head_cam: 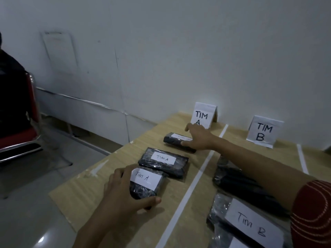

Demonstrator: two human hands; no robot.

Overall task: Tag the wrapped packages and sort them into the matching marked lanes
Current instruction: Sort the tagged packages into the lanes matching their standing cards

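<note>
Three black wrapped packages tagged "TIM A" lie in the left lane of the brown board (100, 192). My left hand (123, 192) grips the nearest package (146, 183) from its left side, thumb at its front edge. The middle package (163, 161) lies free. My right hand (198, 138) reaches across and rests on the far package (174, 141), fingers spread over its right end, just in front of the "TIM A" sign (203, 114). In the right lane lie a package tagged "TIM B" (250, 224) and an untagged-looking black package (231, 178), partly hidden by my right arm.
White tape strips (197, 178) divide the board into lanes. A "TIM B" sign (263, 131) stands at the back against the white wall. A red chair with chrome legs (19, 122) stands on the floor at left. The board's left edge overhangs the grey floor.
</note>
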